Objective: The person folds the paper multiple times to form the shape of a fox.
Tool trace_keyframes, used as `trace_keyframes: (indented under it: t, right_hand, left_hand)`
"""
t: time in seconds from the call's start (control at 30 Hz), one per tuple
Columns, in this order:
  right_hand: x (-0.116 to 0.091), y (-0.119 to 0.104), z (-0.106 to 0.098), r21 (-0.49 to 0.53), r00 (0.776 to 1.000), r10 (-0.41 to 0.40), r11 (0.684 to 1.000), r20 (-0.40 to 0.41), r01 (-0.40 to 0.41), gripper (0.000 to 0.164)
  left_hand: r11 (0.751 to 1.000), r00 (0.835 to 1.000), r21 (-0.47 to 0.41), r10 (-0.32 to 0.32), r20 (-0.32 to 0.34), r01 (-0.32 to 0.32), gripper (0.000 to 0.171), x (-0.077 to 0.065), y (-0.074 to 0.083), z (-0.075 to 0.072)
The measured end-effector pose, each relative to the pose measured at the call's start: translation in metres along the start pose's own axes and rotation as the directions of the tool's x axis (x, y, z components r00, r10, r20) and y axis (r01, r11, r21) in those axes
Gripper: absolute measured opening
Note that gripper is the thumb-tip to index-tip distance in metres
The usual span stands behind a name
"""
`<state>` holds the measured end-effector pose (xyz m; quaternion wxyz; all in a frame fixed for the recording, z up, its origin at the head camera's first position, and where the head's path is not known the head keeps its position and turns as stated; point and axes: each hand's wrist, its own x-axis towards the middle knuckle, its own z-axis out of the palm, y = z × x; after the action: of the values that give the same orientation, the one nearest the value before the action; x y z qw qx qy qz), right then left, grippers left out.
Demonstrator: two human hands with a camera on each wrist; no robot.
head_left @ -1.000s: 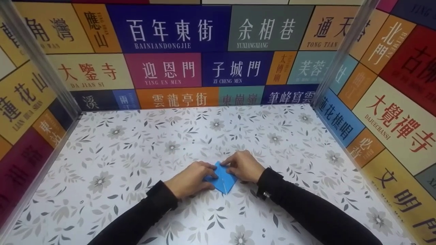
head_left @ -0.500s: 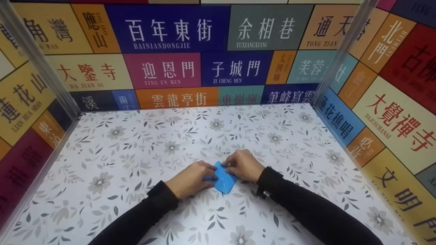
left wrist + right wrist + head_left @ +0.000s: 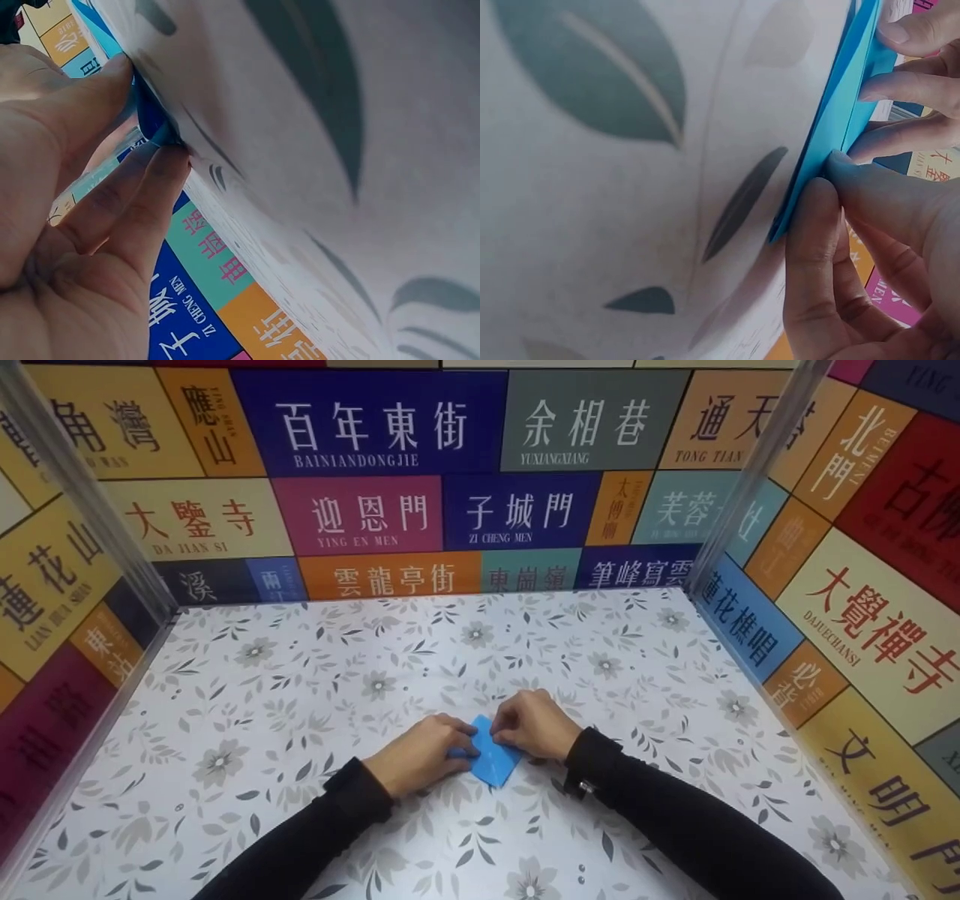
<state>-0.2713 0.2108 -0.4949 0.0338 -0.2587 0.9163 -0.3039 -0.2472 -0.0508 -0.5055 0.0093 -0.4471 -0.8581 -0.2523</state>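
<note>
A small piece of blue folded paper (image 3: 495, 765), roughly diamond-shaped with a crease down its middle, lies on the table between the two hands. My left hand (image 3: 424, 754) holds its left side, thumb nearer me and fingertips on the paper. In the left wrist view, a dark blue fold (image 3: 154, 120) shows between that thumb and the fingers. My right hand (image 3: 536, 726) pinches the upper right edge with thumb and index finger. The right wrist view shows this pinch near one end of the blue paper (image 3: 832, 127). Fingers hide parts of both side corners.
White tabletop covering (image 3: 315, 660) with grey leaves and flowers surrounds the hands. Colourful sign-patterned panels (image 3: 367, 514) stand at the back and both sides, with clear edging strips (image 3: 724, 502) at the corners. Black sleeves (image 3: 300, 832) cover both forearms.
The paper's lower part now shows less of the pale centre line. My right fingers have drawn in slightly along the upper right edge. My left hand has barely moved.
</note>
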Motion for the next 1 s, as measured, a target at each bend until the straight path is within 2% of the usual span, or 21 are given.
trace_keyframes:
  t: [0.4,0.77,1.0]
  right_hand:
    - [0.0014,-0.0014,0.0009,0.007,1.0,0.026,1.0,0.001,-0.026,0.012]
    - [0.0047,-0.0044,0.0045,0.032,0.993,0.115,0.993,-0.005,-0.115,0.019]
    - [0.006,-0.005,0.0043,0.045,0.992,0.126,0.991,-0.014,-0.125,0.021]
  left_hand:
    - [1.0,1.0,0.015,-0.001,0.003,0.001,0.018,-0.0042,-0.0011,-0.0006]
    - [1.0,1.0,-0.009,-0.01,0.015,0.01,0.017,-0.0027,-0.0006,-0.0014]
    - [1.0,1.0,-0.01,-0.009,0.017,0.009,0.017,-0.0018,-0.0001,-0.0014]
